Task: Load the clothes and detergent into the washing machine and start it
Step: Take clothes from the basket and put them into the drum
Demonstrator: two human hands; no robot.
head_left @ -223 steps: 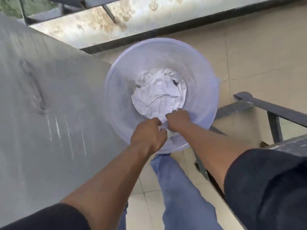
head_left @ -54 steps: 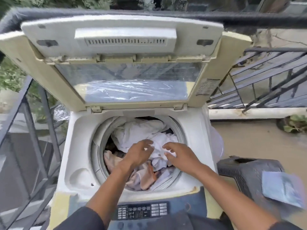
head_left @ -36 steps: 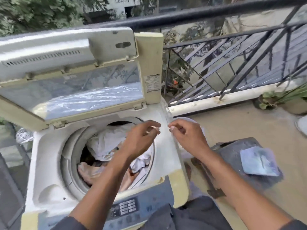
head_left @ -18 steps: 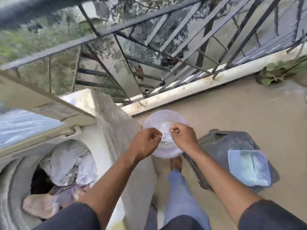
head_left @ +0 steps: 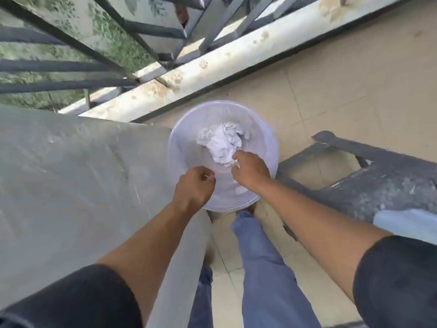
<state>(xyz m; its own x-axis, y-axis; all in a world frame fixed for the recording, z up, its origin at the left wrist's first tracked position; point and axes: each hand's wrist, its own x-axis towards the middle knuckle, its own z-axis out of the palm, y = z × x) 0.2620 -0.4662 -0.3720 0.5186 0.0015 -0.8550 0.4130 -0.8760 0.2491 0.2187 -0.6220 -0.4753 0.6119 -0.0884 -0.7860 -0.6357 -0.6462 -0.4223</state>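
Both arms reach down into the bucket (head_left: pixel 186 129): right hand (head_left: pixel 250 170) pinching the white cloth (head_left: pixel 222 143), left hand (head_left: pixel 194 188) curled loosely, holding nothing visible.

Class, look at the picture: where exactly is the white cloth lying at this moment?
The white cloth lies crumpled inside the pale plastic tub on the floor, centre of the head view, right of the grey machine side, under the right hand.

A right hand (head_left: pixel 251 171) hides the near edge of white cloth (head_left: pixel 223 144) in a bucket (head_left: pixel 184 147); a pale packet (head_left: pixel 406 224) runs off the frame's right edge.
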